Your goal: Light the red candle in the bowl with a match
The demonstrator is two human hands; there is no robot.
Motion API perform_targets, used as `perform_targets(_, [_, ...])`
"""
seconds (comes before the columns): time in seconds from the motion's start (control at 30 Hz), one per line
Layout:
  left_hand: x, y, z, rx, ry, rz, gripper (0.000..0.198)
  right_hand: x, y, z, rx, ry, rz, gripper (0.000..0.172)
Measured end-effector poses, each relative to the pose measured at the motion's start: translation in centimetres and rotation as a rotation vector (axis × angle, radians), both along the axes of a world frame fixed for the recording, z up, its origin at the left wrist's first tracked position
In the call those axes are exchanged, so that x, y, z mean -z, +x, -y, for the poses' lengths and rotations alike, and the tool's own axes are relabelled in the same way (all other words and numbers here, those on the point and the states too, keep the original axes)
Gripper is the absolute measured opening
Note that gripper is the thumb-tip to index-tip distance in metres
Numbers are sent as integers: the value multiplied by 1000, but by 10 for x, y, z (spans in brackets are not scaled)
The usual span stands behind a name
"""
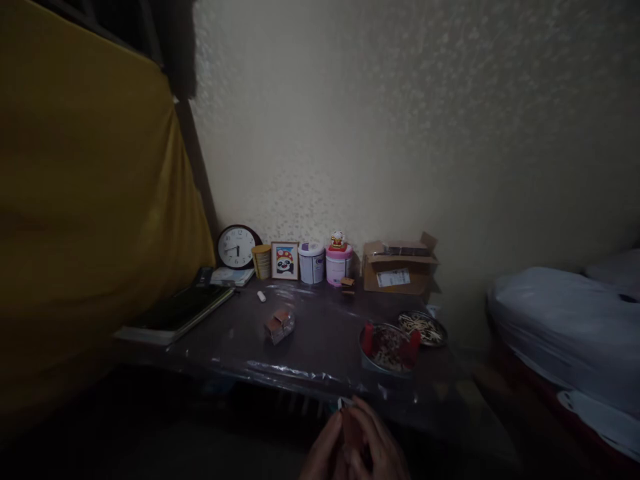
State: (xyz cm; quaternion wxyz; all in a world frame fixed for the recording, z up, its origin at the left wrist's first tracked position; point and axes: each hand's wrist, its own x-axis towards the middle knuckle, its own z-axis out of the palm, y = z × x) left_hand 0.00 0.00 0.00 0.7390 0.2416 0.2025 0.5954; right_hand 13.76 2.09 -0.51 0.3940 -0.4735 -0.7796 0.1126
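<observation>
At the bottom of the view, just in front of the table's near edge, my left hand (323,448) and my right hand (377,441) are close together. Their fingers are closed around a small brown box (353,430) that looks like a matchbox, with a pale end showing at its top. Dim light hides its lower part. Beyond the hands, a plastic-wrapped pack of similar brown boxes (279,325) lies on the table. To the right stands a metal bowl (385,369) with two red candle-like objects and dark bits inside. Behind it, a round dish (440,339) holds many thin pale sticks.
Along the wall stand a clock (237,247), a framed panda picture (285,260), a white tub (311,263), a pink tub (339,267) and a cardboard box (397,273). A large book (175,317) lies left beside a yellow curtain (100,180).
</observation>
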Motion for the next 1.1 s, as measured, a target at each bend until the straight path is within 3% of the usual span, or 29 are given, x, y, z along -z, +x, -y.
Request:
perform_targets(0.07, [-7, 2, -2, 127, -81, 39, 18, -12, 1, 4, -20, -82, -29, 46])
perform_targets(0.27, [-16, -4, -12, 232, -224, 108, 27, -42, 12, 4, -194, -344, -328, 36])
perform_targets(0.37, [-17, -5, -10, 304, -303, 51, 28, -41, 23, -5, -115, -476, -473, 22])
perform_targets(0.53, [-17, 0, -6, 407, -320, 14, 33, -31, 30, -12, -77, -585, -527, 23])
perform_targets(0.83, [-10, 0, -5, 458, -320, 18, 27, -28, 24, -8, -16, -549, -430, 17])
perform_targets(0.97, [-12, 0, -5, 487, -340, 36, 27, -33, 24, -6, 8, -504, -321, 18])
perform_targets(1.1, [-9, -2, -8, 498, -372, 22, 25, -44, 27, 0, -71, -388, -101, 14])
